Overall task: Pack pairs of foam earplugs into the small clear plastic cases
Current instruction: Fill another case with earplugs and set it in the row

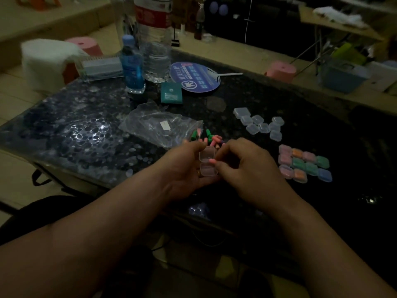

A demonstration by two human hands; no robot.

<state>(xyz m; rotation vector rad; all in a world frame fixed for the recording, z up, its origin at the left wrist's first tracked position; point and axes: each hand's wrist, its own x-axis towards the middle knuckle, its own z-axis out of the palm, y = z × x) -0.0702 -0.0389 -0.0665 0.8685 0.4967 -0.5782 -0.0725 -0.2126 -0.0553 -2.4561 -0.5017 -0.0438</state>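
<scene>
My left hand (182,168) holds an open clear plastic case (208,162), its lid tipped up away from me. My right hand (245,162) pinches a pink foam earplug (212,161) at the case's hinge line. Just beyond the hands lies a loose pile of green, pink and purple earplugs (207,137). Several empty clear cases (261,124) sit at the right rear. Several filled cases (305,166) with pink, orange, green and blue plugs lie in rows to the right of my right hand.
A crumpled clear plastic bag (159,125) lies left of the earplug pile. Behind it stand a blue bottle (132,65), a large water bottle (154,39), a round blue fan (194,77) and a teal packet (171,93). The dark glass table's (64,130) near edge runs under my forearms.
</scene>
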